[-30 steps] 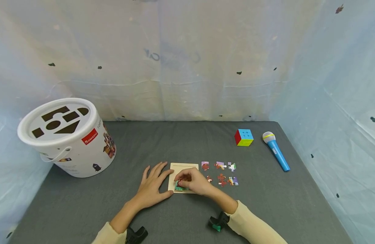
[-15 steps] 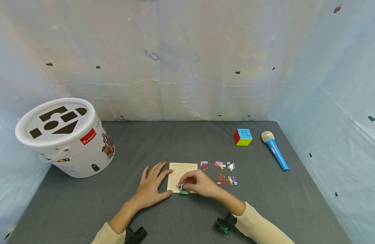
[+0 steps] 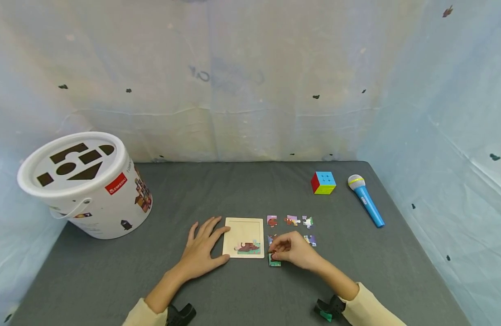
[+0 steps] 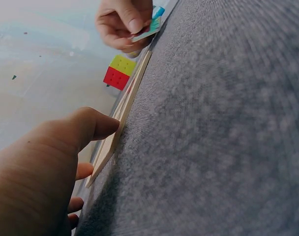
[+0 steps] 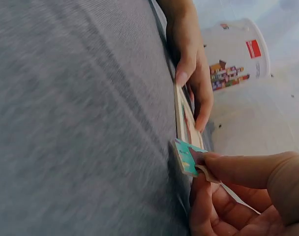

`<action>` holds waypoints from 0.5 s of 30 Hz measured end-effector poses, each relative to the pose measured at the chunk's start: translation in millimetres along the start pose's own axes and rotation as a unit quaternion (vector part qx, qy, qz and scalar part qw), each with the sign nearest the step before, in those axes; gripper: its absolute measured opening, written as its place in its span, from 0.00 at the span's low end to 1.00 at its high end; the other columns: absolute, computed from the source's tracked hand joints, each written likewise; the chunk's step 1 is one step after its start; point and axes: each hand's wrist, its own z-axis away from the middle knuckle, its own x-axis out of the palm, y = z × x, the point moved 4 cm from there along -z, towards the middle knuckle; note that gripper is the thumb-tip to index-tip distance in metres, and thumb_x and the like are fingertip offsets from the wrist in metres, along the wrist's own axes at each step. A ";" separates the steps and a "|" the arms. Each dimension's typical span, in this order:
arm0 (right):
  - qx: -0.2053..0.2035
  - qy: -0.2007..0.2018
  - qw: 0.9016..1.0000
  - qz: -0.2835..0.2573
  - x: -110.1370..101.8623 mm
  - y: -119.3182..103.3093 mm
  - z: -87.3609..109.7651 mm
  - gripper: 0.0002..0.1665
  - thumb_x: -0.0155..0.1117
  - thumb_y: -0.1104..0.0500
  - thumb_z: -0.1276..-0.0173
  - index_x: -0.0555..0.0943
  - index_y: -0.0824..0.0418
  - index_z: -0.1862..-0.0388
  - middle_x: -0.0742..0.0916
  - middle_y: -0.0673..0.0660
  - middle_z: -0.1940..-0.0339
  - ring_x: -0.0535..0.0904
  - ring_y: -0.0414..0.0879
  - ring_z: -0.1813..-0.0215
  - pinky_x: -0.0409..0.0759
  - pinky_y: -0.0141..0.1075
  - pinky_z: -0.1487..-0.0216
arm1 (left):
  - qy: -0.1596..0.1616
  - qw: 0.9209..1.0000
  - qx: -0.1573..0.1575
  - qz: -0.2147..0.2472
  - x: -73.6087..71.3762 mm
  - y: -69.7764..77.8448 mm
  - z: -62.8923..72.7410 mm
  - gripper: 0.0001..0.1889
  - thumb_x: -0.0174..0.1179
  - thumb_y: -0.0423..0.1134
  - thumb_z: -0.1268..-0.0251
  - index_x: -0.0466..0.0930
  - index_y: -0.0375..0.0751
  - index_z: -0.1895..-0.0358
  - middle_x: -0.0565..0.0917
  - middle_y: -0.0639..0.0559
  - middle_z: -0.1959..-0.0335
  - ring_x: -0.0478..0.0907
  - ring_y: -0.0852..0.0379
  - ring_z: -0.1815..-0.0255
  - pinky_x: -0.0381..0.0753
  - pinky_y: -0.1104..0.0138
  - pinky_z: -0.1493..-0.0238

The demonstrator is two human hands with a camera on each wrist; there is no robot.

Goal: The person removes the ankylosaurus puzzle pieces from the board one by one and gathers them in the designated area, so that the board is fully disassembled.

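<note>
A square wooden puzzle tray [image 3: 242,231] lies in front of the person; joined green and dark-red puzzle pieces [image 3: 248,247] fill its lower right corner. With fingers spread, the left hand [image 3: 204,246] rests beside the tray, thumb and forefinger touching its left edge. Just right of the tray, the right hand [image 3: 297,251] pinches a green puzzle piece [image 5: 188,157] with a dark-red patch between thumb and fingers. Loose puzzle pieces lie around that hand: a pink and red one [image 3: 272,221], an orange and white one [image 3: 292,220], a white and green one [image 3: 307,221] and a purple one [image 3: 310,240].
A large white bucket [image 3: 112,203] with shaped holes in its lid stands at the left. Farther back on the right of the grey tabletop [image 3: 218,190] are a colored puzzle cube [image 3: 323,183] and a blue toy microphone [image 3: 368,206].
The right hand has carried the green puzzle piece rightward, from above the tray to beyond its right edge, uncovering the pieces in the tray's corner. The left hand has stayed in place.
</note>
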 end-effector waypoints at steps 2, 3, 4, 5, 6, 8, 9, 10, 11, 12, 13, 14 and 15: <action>0.000 0.008 1.000 0.000 -4.1 1.3 4.8 0.06 0.71 0.71 0.40 0.86 0.72 0.63 0.88 0.62 0.68 0.81 0.40 0.70 0.80 0.30 0.69 | 0.002 1.000 0.000 0.000 -0.1 -0.3 0.1 0.37 0.68 0.60 0.44 0.73 0.51 0.31 0.61 0.41 0.24 0.52 0.39 0.23 0.38 0.35 0.30; 0.003 0.010 1.000 -0.001 -5.6 1.9 6.8 0.06 0.71 0.71 0.40 0.86 0.72 0.63 0.88 0.63 0.68 0.81 0.40 0.70 0.80 0.30 0.69 | 0.002 1.000 0.000 -0.001 0.1 -0.5 0.1 0.37 0.68 0.60 0.44 0.73 0.51 0.31 0.61 0.41 0.24 0.52 0.38 0.23 0.38 0.35 0.30; 0.007 0.012 1.000 0.000 -6.7 2.1 8.6 0.06 0.71 0.71 0.39 0.86 0.72 0.63 0.88 0.63 0.68 0.81 0.41 0.70 0.80 0.30 0.69 | 0.002 1.000 -0.001 -0.001 0.0 -0.6 0.4 0.37 0.68 0.60 0.44 0.73 0.51 0.31 0.60 0.41 0.23 0.52 0.38 0.23 0.38 0.35 0.30; 0.010 0.014 1.000 0.000 -7.3 2.4 10.1 0.06 0.71 0.71 0.40 0.86 0.72 0.63 0.88 0.63 0.68 0.81 0.41 0.70 0.80 0.30 0.69 | 0.002 1.000 -0.001 0.000 -0.2 -0.4 0.4 0.37 0.68 0.60 0.44 0.72 0.51 0.31 0.60 0.41 0.23 0.52 0.39 0.22 0.38 0.35 0.30; 0.013 0.015 1.000 -0.001 -7.6 2.6 11.6 0.06 0.71 0.71 0.39 0.86 0.72 0.63 0.88 0.62 0.68 0.81 0.41 0.70 0.80 0.30 0.69 | 0.002 1.000 -0.002 0.000 -0.2 -0.5 0.7 0.37 0.68 0.59 0.44 0.72 0.51 0.31 0.60 0.41 0.23 0.52 0.39 0.22 0.38 0.35 0.30; 0.019 0.015 1.000 -0.003 -7.0 3.5 14.2 0.07 0.71 0.71 0.40 0.85 0.73 0.62 0.87 0.62 0.69 0.81 0.42 0.69 0.80 0.30 0.69 | 0.001 1.000 -0.002 0.002 -0.5 -0.2 0.7 0.38 0.69 0.59 0.45 0.72 0.51 0.31 0.60 0.41 0.23 0.52 0.39 0.22 0.37 0.35 0.30; 0.020 0.015 1.000 -0.006 -6.3 3.5 15.2 0.07 0.72 0.71 0.40 0.85 0.73 0.62 0.87 0.61 0.69 0.82 0.42 0.69 0.80 0.31 0.68 | 0.001 1.000 -0.003 0.002 -0.6 -0.3 0.8 0.37 0.69 0.59 0.45 0.72 0.51 0.31 0.60 0.41 0.23 0.52 0.39 0.22 0.37 0.35 0.30; 0.021 0.015 1.000 -0.006 -5.3 3.6 15.9 0.07 0.72 0.71 0.40 0.85 0.72 0.63 0.87 0.61 0.70 0.82 0.42 0.69 0.80 0.31 0.68 | 0.002 1.000 -0.002 0.001 -0.6 -0.2 0.8 0.37 0.69 0.59 0.45 0.72 0.51 0.31 0.60 0.41 0.23 0.52 0.39 0.22 0.38 0.35 0.30; 0.021 0.014 1.000 -0.007 -4.2 3.8 16.5 0.07 0.72 0.71 0.41 0.84 0.72 0.63 0.86 0.61 0.70 0.82 0.42 0.69 0.80 0.30 0.68 | 0.002 1.000 -0.002 0.001 -0.7 -0.1 0.6 0.37 0.69 0.59 0.45 0.73 0.52 0.31 0.60 0.41 0.23 0.52 0.39 0.22 0.38 0.35 0.29; 0.018 0.014 1.000 -0.007 -3.2 3.7 17.0 0.07 0.72 0.72 0.41 0.84 0.72 0.64 0.86 0.61 0.71 0.81 0.42 0.70 0.80 0.30 0.69 | 0.003 1.000 -0.002 0.000 -0.5 -0.3 0.7 0.37 0.69 0.59 0.45 0.73 0.52 0.31 0.61 0.41 0.23 0.52 0.39 0.22 0.38 0.35 0.30; 0.015 0.015 1.000 -0.005 -2.1 3.5 17.2 0.07 0.73 0.72 0.42 0.84 0.71 0.64 0.86 0.60 0.71 0.81 0.41 0.70 0.80 0.30 0.69 | 0.003 1.000 -0.001 -0.001 -0.3 -0.5 0.7 0.37 0.69 0.59 0.45 0.73 0.52 0.31 0.61 0.41 0.23 0.52 0.39 0.22 0.38 0.35 0.30; 0.010 0.016 1.000 -0.004 -1.3 3.0 17.3 0.07 0.73 0.72 0.42 0.84 0.71 0.65 0.86 0.60 0.72 0.81 0.41 0.70 0.80 0.30 0.69 | 0.004 1.000 -0.001 -0.002 -0.1 -0.7 0.7 0.37 0.69 0.59 0.45 0.73 0.52 0.31 0.61 0.41 0.24 0.52 0.39 0.23 0.39 0.35 0.30; 0.005 0.016 1.000 -0.001 -0.6 2.2 17.4 0.07 0.73 0.72 0.42 0.84 0.71 0.66 0.86 0.60 0.73 0.80 0.40 0.71 0.80 0.30 0.70 | 0.005 1.000 0.000 -0.003 0.1 -1.0 0.6 0.37 0.68 0.59 0.44 0.73 0.52 0.31 0.61 0.41 0.24 0.52 0.39 0.23 0.39 0.35 0.30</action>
